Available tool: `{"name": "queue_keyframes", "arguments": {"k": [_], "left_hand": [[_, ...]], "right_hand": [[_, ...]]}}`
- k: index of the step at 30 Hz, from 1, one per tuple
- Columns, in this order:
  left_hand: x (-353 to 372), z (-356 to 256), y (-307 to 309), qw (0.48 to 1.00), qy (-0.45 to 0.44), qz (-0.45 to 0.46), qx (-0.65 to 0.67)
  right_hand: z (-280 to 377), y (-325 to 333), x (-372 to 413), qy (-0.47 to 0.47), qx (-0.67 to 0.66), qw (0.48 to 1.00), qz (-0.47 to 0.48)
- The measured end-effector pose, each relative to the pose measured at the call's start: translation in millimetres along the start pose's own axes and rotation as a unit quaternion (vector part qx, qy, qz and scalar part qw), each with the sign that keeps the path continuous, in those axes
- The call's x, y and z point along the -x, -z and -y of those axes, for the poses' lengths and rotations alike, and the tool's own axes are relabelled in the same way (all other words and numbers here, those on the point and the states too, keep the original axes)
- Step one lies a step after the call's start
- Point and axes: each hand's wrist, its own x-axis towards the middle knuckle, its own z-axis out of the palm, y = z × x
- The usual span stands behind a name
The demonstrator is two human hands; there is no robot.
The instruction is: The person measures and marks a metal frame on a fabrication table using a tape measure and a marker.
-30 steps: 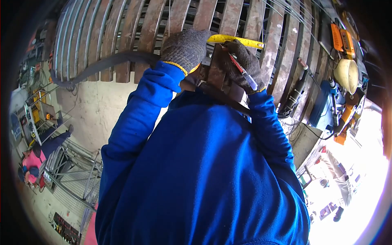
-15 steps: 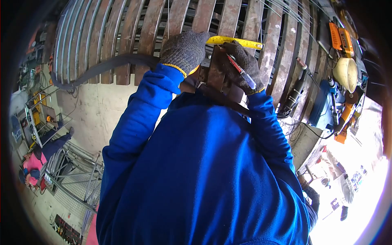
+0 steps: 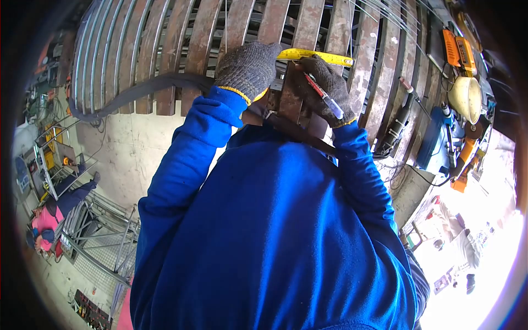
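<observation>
A yellow tape measure [image 3: 335, 59] stretches rightward from my left hand [image 3: 246, 69], its blade lying across the slats. That hand, in a grey knit glove with a yellow cuff, is closed on the tape's left end; its fingers and any tape case are hidden beneath the glove. My right hand [image 3: 335, 87], gloved alike, is closed around a red and white marker pen [image 3: 322, 92]. The pen slants up and left, its tip close to the lower edge of the tape. Under both hands runs a slatted bench [image 3: 202, 47] of brown bars.
A dark strap or hose [image 3: 142, 83] crosses the bench's left part. Thin metal rods [image 3: 393, 19] lie at the upper right. Further right are an orange tool [image 3: 467, 56], a cream bowl-shaped object [image 3: 465, 100] and a blue case [image 3: 431, 139]. A person in pink [image 3: 47, 217] is at far left.
My hands, the pen and the tape have barely moved. At the bright far lower right, a person's legs have shifted slightly.
</observation>
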Motion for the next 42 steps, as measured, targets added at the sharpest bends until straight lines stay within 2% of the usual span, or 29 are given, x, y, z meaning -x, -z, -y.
{"name": "queue_keyframes", "arguments": {"k": [23,29,42], "left_hand": [[0.9,0.0,1.2,1.0,0.008,0.0,0.002],[2.1,1.6,1.0,1.0,-0.007,-0.006,-0.006],[2.6,0.3,3.5,1.0,-0.009,-0.008,-0.012]], "right_hand": [[2.3,4.8,-1.7,0.008,-0.002,1.0,0.012],[2.5,4.1,-0.9,-0.04,-0.047,0.998,0.007],[6.4,3.0,-6.5,0.018,0.006,1.0,-0.006]]}}
